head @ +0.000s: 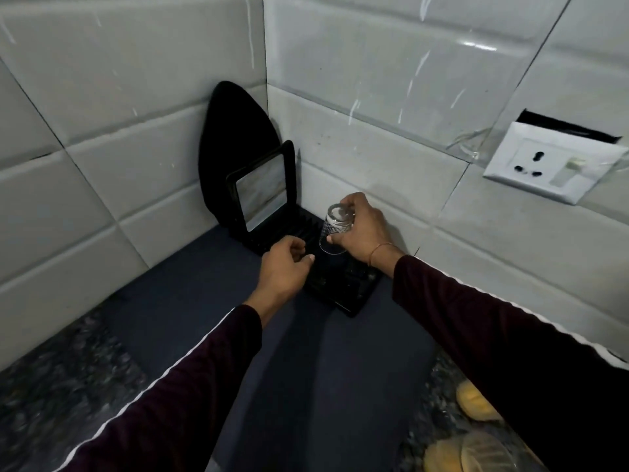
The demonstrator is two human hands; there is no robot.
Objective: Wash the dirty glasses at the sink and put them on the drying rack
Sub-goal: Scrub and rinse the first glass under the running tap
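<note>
We are holding a clear glass [335, 229] upside down in our right hand [362, 233], its thick base tilted up and slightly toward the wall corner, its open rim pointing down at the black ribbed drying rack [343, 284] that is sitting on the bench [340, 362] in the tiled corner. The long axis is running nearly upright, leaning a little to the upper right. Our grip is wrapping the side wall, fingers over the base end and thumb low on the near side, so the glass is being carried and the rim appears to be just above or barely meeting the rack; we cannot tell which. Our left hand [284, 267] is hovering just beside the rim with loosely curled fingers, holding nothing. We are judging the glass as light, rigid, brittle, and probably wet and slick, so a hold round the patterned middle seems safest, with a gentle set-down rim first onto the ridges. A black-framed tray [262, 190] is leaning upright at the far end of the rack.
</note>
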